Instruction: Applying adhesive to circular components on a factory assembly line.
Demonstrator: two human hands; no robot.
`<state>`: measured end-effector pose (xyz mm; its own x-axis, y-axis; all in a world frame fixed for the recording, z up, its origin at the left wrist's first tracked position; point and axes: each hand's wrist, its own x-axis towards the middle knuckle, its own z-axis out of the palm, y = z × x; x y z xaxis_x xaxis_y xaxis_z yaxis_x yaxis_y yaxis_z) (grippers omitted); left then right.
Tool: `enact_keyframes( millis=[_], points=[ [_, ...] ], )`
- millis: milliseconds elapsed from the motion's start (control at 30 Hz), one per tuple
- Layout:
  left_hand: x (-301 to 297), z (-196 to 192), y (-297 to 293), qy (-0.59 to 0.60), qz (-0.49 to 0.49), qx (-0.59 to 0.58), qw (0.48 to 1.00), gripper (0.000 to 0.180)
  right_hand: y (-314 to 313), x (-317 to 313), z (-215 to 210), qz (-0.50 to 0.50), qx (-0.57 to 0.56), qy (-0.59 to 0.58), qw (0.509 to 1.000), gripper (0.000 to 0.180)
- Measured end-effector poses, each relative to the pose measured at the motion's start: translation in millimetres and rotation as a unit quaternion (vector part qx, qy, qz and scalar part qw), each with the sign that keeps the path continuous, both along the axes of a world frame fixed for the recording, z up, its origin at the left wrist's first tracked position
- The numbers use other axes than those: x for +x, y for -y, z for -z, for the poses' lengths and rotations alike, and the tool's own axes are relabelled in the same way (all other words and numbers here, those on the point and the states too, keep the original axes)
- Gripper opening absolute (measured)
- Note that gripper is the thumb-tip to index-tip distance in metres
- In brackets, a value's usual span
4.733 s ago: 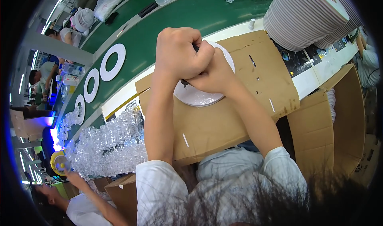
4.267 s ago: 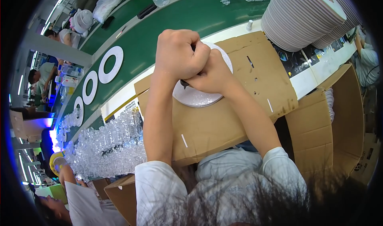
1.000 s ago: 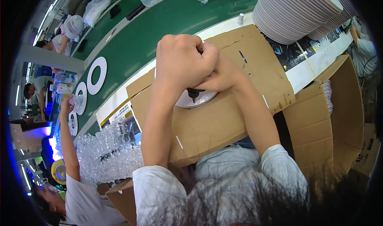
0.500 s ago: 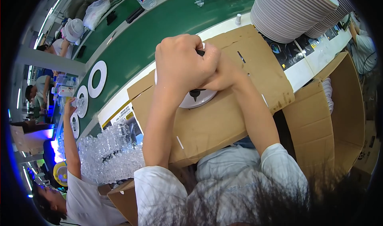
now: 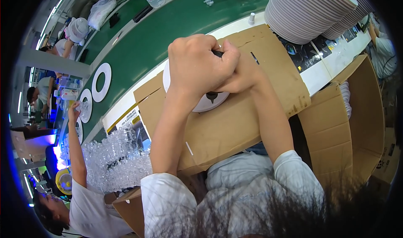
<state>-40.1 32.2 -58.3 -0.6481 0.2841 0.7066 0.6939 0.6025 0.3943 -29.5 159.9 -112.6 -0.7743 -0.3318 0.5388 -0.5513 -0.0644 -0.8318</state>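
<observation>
At the middle of the far half of the brown cardboard sheet (image 5: pixel 218 137), our two bare hands are stacked together. Our left hand (image 5: pixel 198 63) is on top, curled into a fist around a dark pointed tool (image 5: pixel 212 95); a bit of black shows beside the thumb, and the tapered tip pokes out beneath, above the sheet. Our right hand (image 5: pixel 236 82) is tucked against and partly behind the left; its fingers are hidden, so we cannot tell how they are set. Under our hands, on the sheet, is a white disc (image 5: pixel 207 106), mostly covered by them; we cannot tell whether the tip touches it.

Left of the sheet we have a heap of clear plastic parts (image 5: pixel 119 164). Beyond the sheet runs the green counter (image 5: pixel 140 49), with flat white rings (image 5: pixel 108 82) on it, past the sheet's left side. A small white cylinder (image 5: pixel 251 18) stands just past the sheet's far edge, and a tall stack of white discs (image 5: pixel 308 13) rises by its far right corner. Right of the sheet is an open cardboard box (image 5: pixel 327 137). Well left of the sheet, a co-worker's hand (image 5: pixel 74 111) reaches toward the rings.
</observation>
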Motion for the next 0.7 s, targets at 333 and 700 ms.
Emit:
enact_keyframes(
  millis=[333, 700],
  points=[
    [-1.2, -0.1, -0.1, 0.015, 0.003, 0.004, 1.000, 0.029, 0.7, -5.0, 5.5, -0.021, -0.026, -0.012, 0.999, 0.024],
    [0.1, -3.7, 0.7, 0.009, -0.003, -0.010, 1.000, 0.028, 3.0, -7.4, 9.2, -0.029, -0.036, -0.014, 0.999, 0.026]
  ],
)
